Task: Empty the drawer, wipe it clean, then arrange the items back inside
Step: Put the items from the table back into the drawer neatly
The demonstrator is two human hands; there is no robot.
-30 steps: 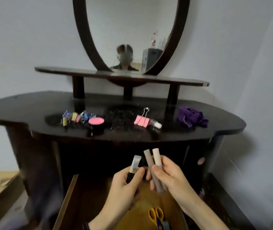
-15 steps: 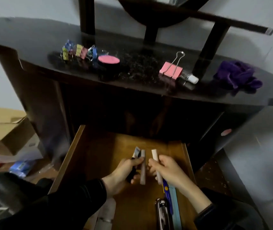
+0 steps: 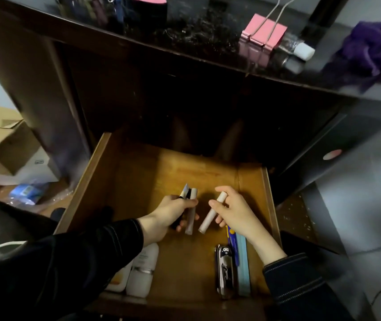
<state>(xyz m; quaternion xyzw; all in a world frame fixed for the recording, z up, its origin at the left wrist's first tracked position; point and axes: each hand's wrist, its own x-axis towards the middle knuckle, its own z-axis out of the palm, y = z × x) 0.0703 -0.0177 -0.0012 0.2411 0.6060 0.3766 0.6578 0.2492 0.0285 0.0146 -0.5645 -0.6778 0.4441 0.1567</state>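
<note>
Big picture first: the dark desk (image 3: pixel 138 46) runs across the top of the frame, and below it the wooden drawer (image 3: pixel 85 188) is pulled right out, filling the centre. Its far half is bare wood, and things are lined up along the near edge, so I read this as the putting-back stage (the purple cloth (image 3: pixel 374 49) lies set aside at the upper right of the desk, which fits).

Now the hands, both down inside the drawer, mid-frame and close together without touching. The left hand (image 3: pixel 171 212) is curled round two things at once: a dark tube (image 3: pixel 185 191) with a flat pale tip and a grey stick (image 3: pixel 189 224) side by side, both pointing away toward the back. The right hand (image 3: pixel 233 209) pinches a pale stick (image 3: pixel 207 220) between thumb and forefinger, its other fingers loose and spread, the stick slanted with its lower end near the drawer floor.

What's called for next, I'd say: lay all three down side by side on that open wood, then go up for what waits on the desk.

Smaller players: two white bottles (image 3: pixel 141 274) at the lower left of the drawer, partly under the left sleeve; a dark metal tool (image 3: pixel 224 272) and a light blue strip (image 3: pixel 242 267) along the lower right. Up top, a pink binder clip (image 3: pixel 266 31) and, just beside it, a small white-capped bottle (image 3: pixel 300 50).
</note>
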